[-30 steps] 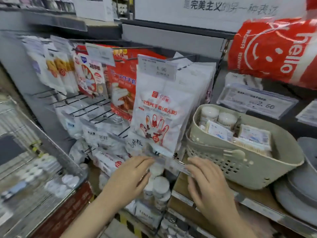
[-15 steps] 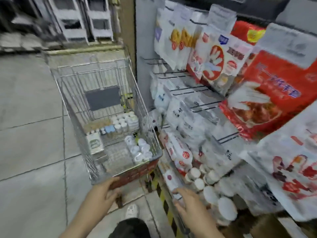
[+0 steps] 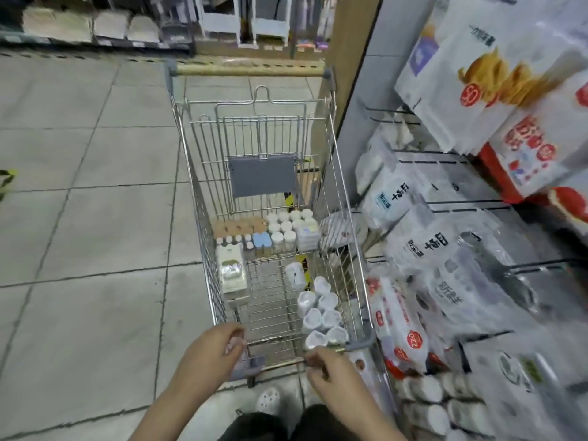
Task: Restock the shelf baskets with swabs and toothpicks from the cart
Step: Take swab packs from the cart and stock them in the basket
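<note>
The wire shopping cart [image 3: 342, 198] stands in front of me on the tiled floor. It holds several white round jars [image 3: 321, 313] at the near right, more jars [image 3: 292, 230] and blue-lidded ones [image 3: 262, 240] further back, and stacked boxes [image 3: 232, 275] on the left. My left hand [image 3: 213, 351] curls over the cart's near left corner. My right hand [image 3: 331, 370] curls its fingers at the near rim, just below the closest jars. The shelf baskets are out of view.
On the right, a shelf unit carries hanging white and red bags [image 3: 423, 240] on wire hooks, with rows of round jars [image 3: 439, 396] at the bottom. Open tiled floor [image 3: 95, 218] lies to the left. More shelving [image 3: 95, 27] stands across the aisle.
My view swung from the shelf and its beige basket down and left to the cart. Both hands left the hanging packets and came to the cart's near rim.
</note>
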The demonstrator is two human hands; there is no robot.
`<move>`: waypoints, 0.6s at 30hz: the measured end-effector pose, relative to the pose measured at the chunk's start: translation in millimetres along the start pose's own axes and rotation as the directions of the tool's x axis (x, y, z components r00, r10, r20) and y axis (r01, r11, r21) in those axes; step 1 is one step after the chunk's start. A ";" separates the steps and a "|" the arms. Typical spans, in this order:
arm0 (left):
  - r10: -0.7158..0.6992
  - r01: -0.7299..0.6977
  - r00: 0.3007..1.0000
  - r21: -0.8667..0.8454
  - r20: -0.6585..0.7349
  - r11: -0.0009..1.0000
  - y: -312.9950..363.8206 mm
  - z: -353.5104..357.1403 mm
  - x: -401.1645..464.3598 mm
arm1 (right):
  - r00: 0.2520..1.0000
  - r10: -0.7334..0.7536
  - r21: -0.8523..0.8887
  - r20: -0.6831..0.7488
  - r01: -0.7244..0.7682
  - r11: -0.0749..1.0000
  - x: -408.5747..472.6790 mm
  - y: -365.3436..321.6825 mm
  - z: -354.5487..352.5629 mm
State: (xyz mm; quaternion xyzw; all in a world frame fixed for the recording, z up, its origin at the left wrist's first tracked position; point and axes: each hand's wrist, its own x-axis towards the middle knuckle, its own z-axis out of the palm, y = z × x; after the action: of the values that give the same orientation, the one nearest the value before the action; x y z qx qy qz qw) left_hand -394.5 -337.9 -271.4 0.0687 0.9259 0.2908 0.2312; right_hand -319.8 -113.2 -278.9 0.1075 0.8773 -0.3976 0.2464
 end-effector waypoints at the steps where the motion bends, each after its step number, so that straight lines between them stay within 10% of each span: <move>1: -0.018 0.018 1.000 -0.012 -0.001 1.000 -1.3 0.2 7.7 | 1.000 0.014 0.012 0.021 -0.014 1.000 13.2 -1.5 2.4; 18: -0.312 0.281 0.944 -0.242 -0.103 0.929 -35.6 60.8 118.4 | 0.903 0.270 0.221 0.334 -0.353 0.909 288.9 -30.8 56.5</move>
State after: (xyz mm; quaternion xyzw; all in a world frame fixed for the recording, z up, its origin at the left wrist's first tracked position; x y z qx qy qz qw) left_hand -470.4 -305.4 -381.7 -0.1191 0.9008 0.3590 0.2134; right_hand -559.2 -178.1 -440.5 0.2205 0.7373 -0.4827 0.4181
